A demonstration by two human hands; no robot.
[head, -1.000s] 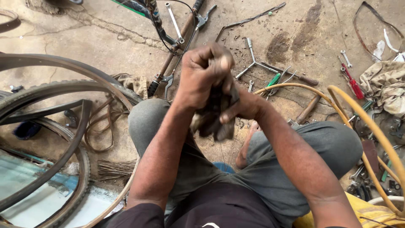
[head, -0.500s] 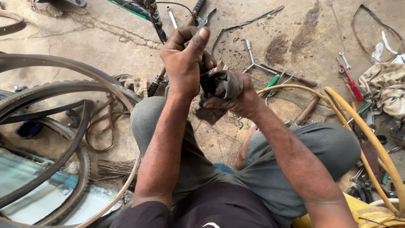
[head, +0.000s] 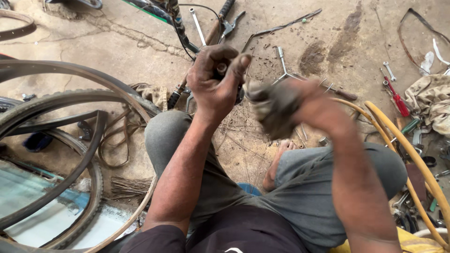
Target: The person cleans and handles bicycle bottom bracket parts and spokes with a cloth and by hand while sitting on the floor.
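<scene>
Small metal part (head: 221, 69): a short, dark, cylindrical piece with a pale round end, pinched in the left hand (head: 216, 79) between thumb and curled fingers and held above the left knee. The exact kind of part cannot be told. The right hand (head: 309, 105) is closed around a crumpled grey rag (head: 272, 108), just beside the left hand but not touching it. This hand and the rag are blurred.

Progress, as a judgement: the part and the rag are apart at this instant, which suggests that wiping is under way and not finished. The part's surface looks dark and grimy, so cleaning appears incomplete. No reassembly is visible.

Surroundings: the person sits on a stained concrete floor (head: 93, 42). Bicycle tyres (head: 56, 100) and rims lie to the left. A three-way socket wrench (head: 283, 65), a red-handled screwdriver (head: 397, 99) and loose spanners lie ahead and to the right. A yellow hose (head: 398, 136) curves past the right knee.
</scene>
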